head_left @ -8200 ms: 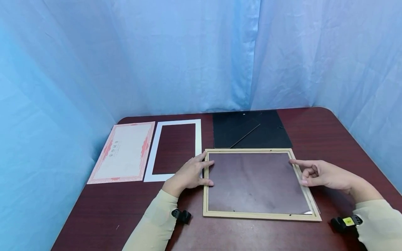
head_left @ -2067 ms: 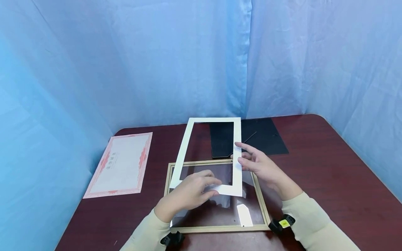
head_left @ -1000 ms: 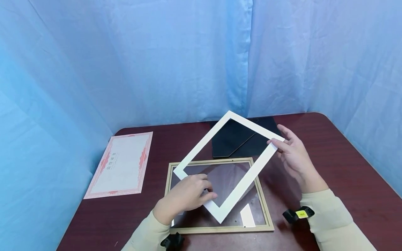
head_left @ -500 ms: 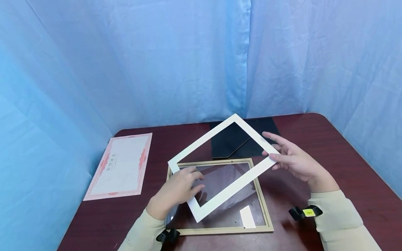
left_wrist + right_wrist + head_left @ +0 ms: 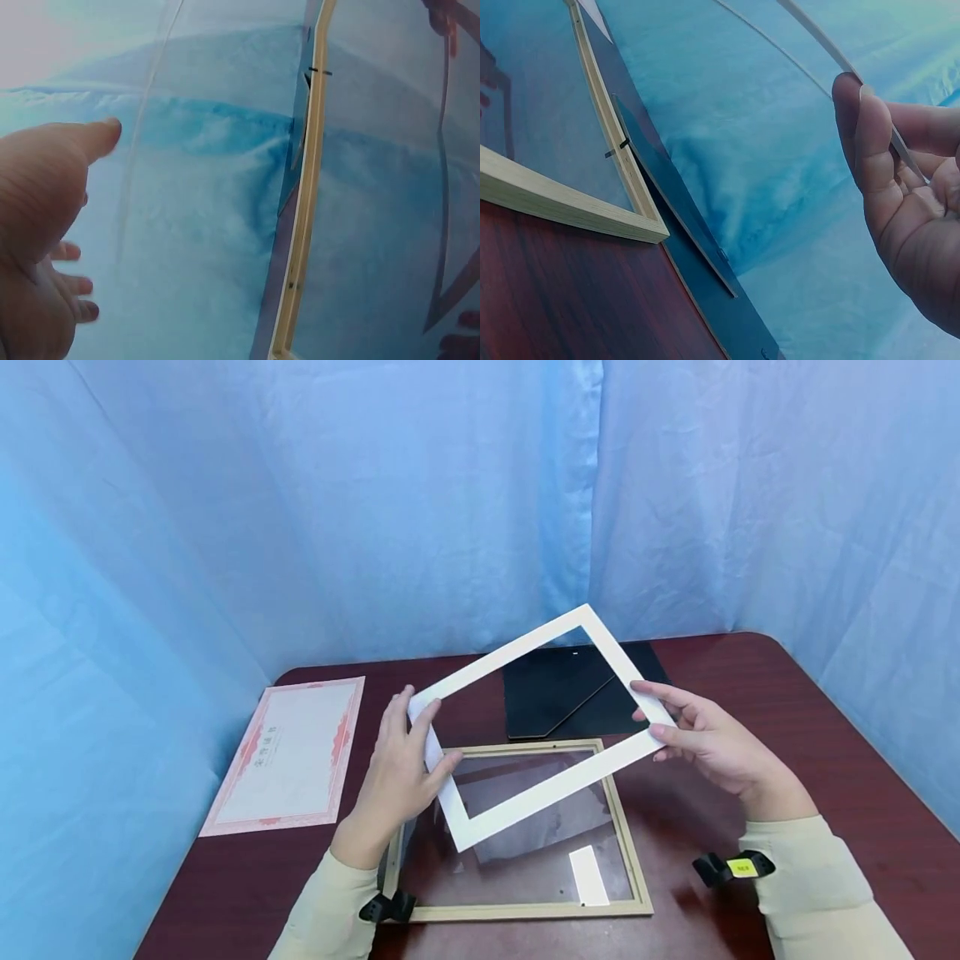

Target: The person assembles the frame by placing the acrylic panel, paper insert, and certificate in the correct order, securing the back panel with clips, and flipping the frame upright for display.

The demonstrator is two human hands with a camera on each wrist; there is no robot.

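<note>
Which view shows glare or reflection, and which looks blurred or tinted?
Head view: sharp, evenly lit; the frame's glass mirrors the white mat. Left wrist view: soft, blue-tinted, the left hand out of focus. Right wrist view: blue reflections on glass, the right hand fairly clear.

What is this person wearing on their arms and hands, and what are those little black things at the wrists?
Both arms are in long, pale beige sleeves that end at the wrists. The left hand and right hand are bare: no gloves or rings show. A small black device is strapped under the left wrist, and a similar black device with a yellow label sits under the right wrist. No cables are visible.
</note>
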